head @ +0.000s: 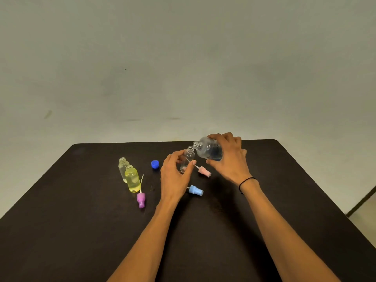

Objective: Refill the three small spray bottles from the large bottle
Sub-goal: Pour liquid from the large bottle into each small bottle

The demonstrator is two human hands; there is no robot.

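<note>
Dark table point(81, 231), and the right hand point(227, 157) grips the large bottle point(208, 149) tipped toward the small clear bottle point(187, 158), pinched upright by the left hand point(175, 176).

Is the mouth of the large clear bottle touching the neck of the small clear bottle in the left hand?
Apart. The head view shows the large clear bottle mouth just above and right of the small clear bottle rim, with dark table between.
</note>
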